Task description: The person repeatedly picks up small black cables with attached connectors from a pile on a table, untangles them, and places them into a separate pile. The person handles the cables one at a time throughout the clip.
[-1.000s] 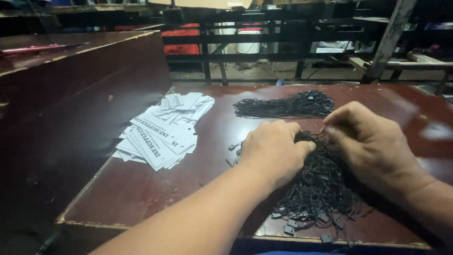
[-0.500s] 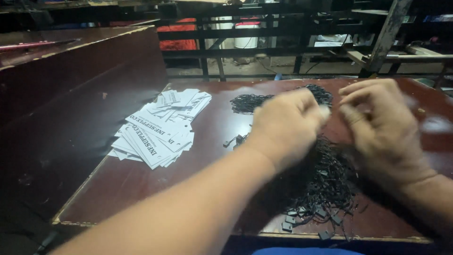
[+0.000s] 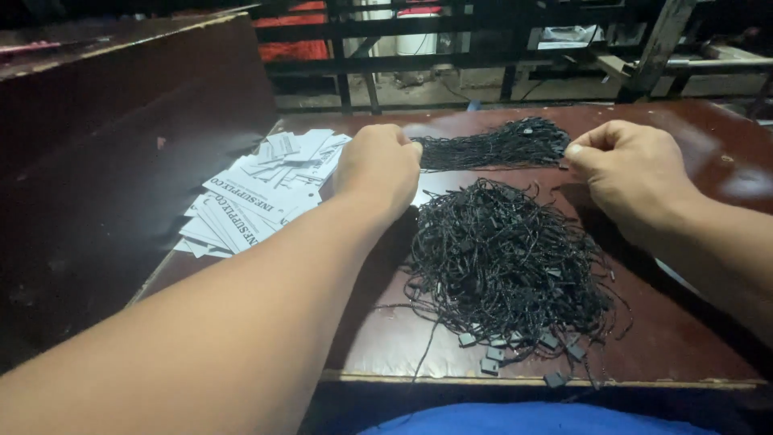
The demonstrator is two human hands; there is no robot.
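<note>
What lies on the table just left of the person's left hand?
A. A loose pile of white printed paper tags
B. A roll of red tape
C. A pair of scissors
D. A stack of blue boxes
A: a spread pile of white paper tags lies on the dark table beside the left hand, while the tangled black strings lie between it and the right hand.

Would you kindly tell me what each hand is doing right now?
Left hand: closed in a loose fist at the neat bundle of black strings; grip hidden.
Right hand: fingertips pinched at the bundle's other end.
</note>
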